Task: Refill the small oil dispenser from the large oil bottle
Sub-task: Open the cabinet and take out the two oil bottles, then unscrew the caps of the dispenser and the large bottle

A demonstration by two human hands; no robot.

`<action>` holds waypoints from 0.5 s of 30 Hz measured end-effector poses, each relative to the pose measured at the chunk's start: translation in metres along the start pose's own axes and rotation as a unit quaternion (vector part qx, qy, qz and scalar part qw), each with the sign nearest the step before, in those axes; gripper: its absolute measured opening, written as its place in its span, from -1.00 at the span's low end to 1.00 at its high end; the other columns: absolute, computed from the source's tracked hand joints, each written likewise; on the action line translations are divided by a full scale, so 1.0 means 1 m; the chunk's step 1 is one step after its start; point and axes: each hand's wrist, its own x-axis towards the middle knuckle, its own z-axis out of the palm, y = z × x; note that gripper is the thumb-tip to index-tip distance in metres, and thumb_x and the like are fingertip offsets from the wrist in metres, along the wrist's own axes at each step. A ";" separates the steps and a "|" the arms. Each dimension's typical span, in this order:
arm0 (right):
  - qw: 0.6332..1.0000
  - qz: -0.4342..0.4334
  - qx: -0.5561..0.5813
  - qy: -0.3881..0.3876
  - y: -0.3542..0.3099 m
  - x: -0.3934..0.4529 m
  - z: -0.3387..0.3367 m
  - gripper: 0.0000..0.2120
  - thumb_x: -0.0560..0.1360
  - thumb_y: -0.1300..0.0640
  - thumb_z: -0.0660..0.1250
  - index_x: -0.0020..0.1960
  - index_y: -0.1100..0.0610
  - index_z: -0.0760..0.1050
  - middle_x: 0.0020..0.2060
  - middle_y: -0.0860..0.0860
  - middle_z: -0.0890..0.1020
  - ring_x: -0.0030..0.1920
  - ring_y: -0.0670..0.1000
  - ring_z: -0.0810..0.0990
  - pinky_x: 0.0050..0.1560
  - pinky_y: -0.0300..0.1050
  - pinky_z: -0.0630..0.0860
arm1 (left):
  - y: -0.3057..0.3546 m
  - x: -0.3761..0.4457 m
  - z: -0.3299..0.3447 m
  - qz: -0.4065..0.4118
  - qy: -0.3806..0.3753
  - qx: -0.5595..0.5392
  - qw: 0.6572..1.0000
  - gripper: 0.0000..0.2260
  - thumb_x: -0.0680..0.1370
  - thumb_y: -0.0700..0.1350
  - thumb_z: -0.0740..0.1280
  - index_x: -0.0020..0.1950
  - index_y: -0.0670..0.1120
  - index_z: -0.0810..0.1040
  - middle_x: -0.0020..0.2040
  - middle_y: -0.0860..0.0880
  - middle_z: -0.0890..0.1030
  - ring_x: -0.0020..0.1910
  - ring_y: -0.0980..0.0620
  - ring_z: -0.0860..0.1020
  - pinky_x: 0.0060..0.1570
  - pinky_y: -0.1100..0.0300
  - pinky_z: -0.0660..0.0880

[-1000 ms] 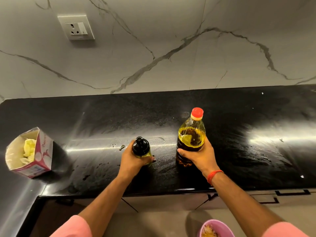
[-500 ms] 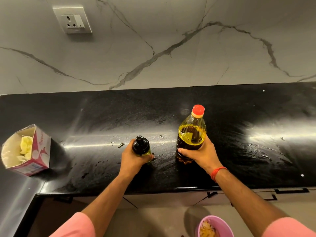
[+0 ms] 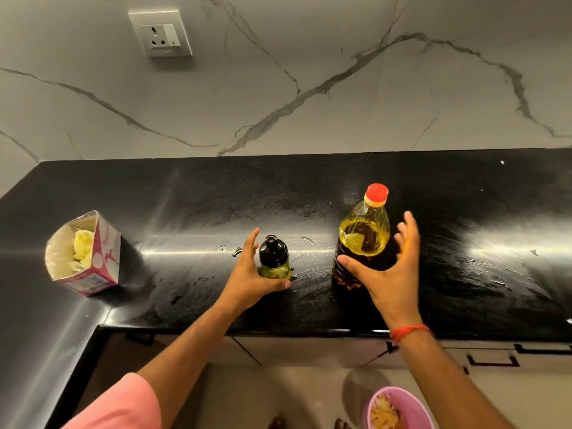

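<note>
On the black worktop [image 3: 464, 212]: dispenser [image 3: 273, 258] and capped oil bottle [image 3: 363, 239] stand upright, side by side. Left hand [image 3: 250, 278] fingers spread around dispenser; right hand [image 3: 390, 274] spread, gripping nothing. Next: uncap both.

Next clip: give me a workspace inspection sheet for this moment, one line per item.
Surface: black countertop, glossy, with wet smears and droplets around the bottles.
Job's things: small oil dispenser, black top on; large oil bottle, red cap on, upright, partly full.
Clutter: opened carton at the left with pale contents; pink bowl below the counter edge.
Grips: left hand open beside the dispenser; right hand open by the bottle, fingers spread.
Cables: nothing seen.
Surroundings: marble-patterned wall with a wall socket.
</note>
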 end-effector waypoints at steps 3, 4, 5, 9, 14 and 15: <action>0.986 -0.149 -0.040 0.061 -0.042 -0.034 -0.002 -0.16 0.23 0.06 0.68 0.41 0.14 0.39 0.34 0.06 0.45 0.35 0.08 0.44 0.36 -0.07 0.41 | 0.010 -0.007 -0.015 0.057 0.010 0.080 0.995 0.14 0.31 -0.16 0.68 0.61 0.31 -0.02 0.61 -0.05 0.23 0.60 0.03 0.19 0.49 0.04 0.25; 0.981 -0.182 -0.042 0.047 -0.051 -0.044 0.002 -0.28 0.26 0.10 0.66 0.34 0.17 0.46 0.27 0.04 0.49 0.29 0.07 0.47 0.31 -0.11 0.42 | 0.015 -0.008 -0.020 0.081 0.007 0.112 0.990 0.12 0.33 -0.15 0.66 0.62 0.30 -0.02 0.61 -0.03 0.23 0.59 0.04 0.21 0.48 0.06 0.26; 0.979 -0.200 -0.039 0.019 -0.055 -0.051 0.009 -0.38 0.29 0.11 0.65 0.28 0.16 0.50 0.21 -0.01 0.52 0.25 0.03 0.49 0.28 -0.14 0.43 | 0.020 -0.008 -0.025 0.107 0.000 0.149 0.983 0.10 0.35 -0.14 0.64 0.63 0.29 -0.02 0.61 -0.02 0.23 0.58 0.03 0.22 0.49 0.03 0.27; 0.979 -0.143 -0.040 -0.138 -0.034 -0.057 0.053 -0.40 0.33 0.08 0.63 0.31 0.03 0.49 0.19 -0.09 0.54 0.26 -0.09 0.51 0.32 -0.09 0.47 | 0.043 0.005 -0.045 0.189 -0.057 0.347 0.917 0.03 0.37 -0.11 0.61 0.64 0.24 0.02 0.60 0.01 0.20 0.52 -0.06 0.33 0.38 -0.07 0.46; 0.935 0.030 -0.178 -0.304 0.002 -0.042 0.102 0.03 0.30 -0.09 0.62 0.60 0.06 0.14 0.54 0.02 0.25 0.55 0.05 0.24 0.54 0.01 0.24 | 0.075 0.023 -0.047 0.188 -0.157 0.613 0.751 -0.04 0.42 -0.12 0.59 0.64 0.18 0.08 0.63 -0.08 0.17 0.53 -0.16 0.31 0.34 -0.03 0.46; 0.933 0.042 -0.186 -0.306 0.006 -0.038 0.109 0.05 0.30 -0.11 0.62 0.60 0.07 0.12 0.56 0.03 0.23 0.56 0.06 0.22 0.54 0.04 0.23 | 0.081 0.025 -0.044 0.183 -0.164 0.644 0.725 -0.06 0.44 -0.13 0.58 0.64 0.17 0.08 0.63 -0.09 0.17 0.52 -0.18 0.34 0.29 -0.05 0.50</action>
